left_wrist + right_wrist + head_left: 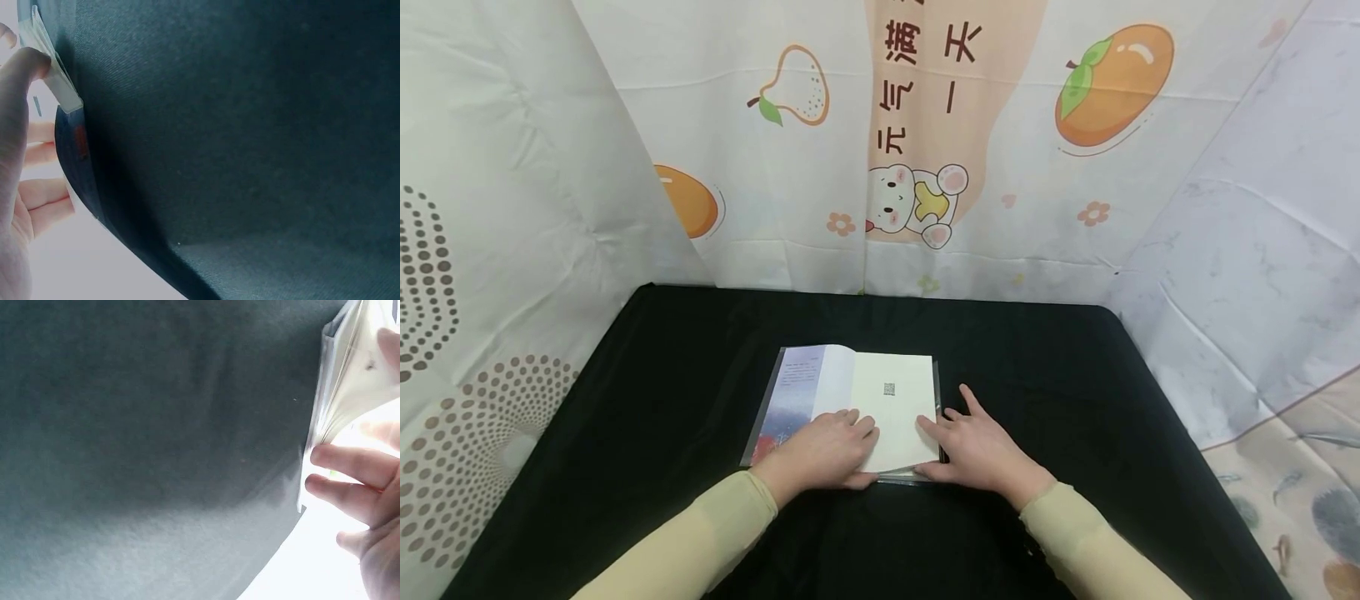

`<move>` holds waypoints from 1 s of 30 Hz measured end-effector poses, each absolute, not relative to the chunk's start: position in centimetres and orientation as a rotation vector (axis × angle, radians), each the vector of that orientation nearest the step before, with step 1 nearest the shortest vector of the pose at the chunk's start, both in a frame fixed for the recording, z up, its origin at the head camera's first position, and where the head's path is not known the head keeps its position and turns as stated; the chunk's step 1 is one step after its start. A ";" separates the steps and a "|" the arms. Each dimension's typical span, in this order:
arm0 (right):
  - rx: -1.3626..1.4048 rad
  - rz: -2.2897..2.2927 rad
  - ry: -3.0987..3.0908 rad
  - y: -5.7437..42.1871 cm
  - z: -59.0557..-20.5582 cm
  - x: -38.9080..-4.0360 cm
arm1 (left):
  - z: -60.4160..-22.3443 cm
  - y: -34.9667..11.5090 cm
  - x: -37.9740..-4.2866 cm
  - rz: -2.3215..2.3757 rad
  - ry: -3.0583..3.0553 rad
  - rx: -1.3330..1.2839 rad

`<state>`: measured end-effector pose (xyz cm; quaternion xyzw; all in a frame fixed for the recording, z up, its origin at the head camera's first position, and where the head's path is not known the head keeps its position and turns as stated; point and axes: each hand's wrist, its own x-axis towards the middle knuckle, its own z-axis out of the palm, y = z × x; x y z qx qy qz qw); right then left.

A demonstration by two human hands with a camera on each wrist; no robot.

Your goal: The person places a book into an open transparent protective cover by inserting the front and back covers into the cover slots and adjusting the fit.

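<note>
An open book lies on the black cloth. Its right page is cream with a small square code; on the left a blue-purple flap with a red patch shows beside a white curved page. My left hand rests across the lower left half, fingers over the gutter and the thumb along the bottom edge. At the lower right corner my right hand holds the pages between thumb and finger, other fingers spread past the side. In the right wrist view the pages bow up from a clear cover beside the fingers.
Black cloth covers the table around the book. White printed curtains with fruit and a cartoon bear stand behind it, and more patterned sheets hang at the left and right sides.
</note>
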<state>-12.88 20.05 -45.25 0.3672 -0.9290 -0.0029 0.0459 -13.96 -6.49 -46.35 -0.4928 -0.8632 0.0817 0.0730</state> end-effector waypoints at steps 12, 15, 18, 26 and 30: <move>1.200 0.024 -2.623 19.6 -44.0 -13.2 | -46.6 -6.3 -13.9 0.224 -2.544 -1.479; 1.197 0.058 -2.674 19.7 -43.7 -13.2 | -46.5 -6.4 -13.7 0.247 -2.555 -1.489; 1.198 0.127 -2.725 20.0 -43.2 -13.2 | -46.5 -6.5 -13.6 0.252 -2.552 -1.489; 1.214 0.206 -2.774 21.1 -42.4 -13.7 | -46.7 -6.7 -13.6 0.120 -2.513 -1.483; 1.166 0.211 -2.789 21.5 -42.7 -13.8 | -46.7 -6.8 -13.7 0.056 -2.562 -1.493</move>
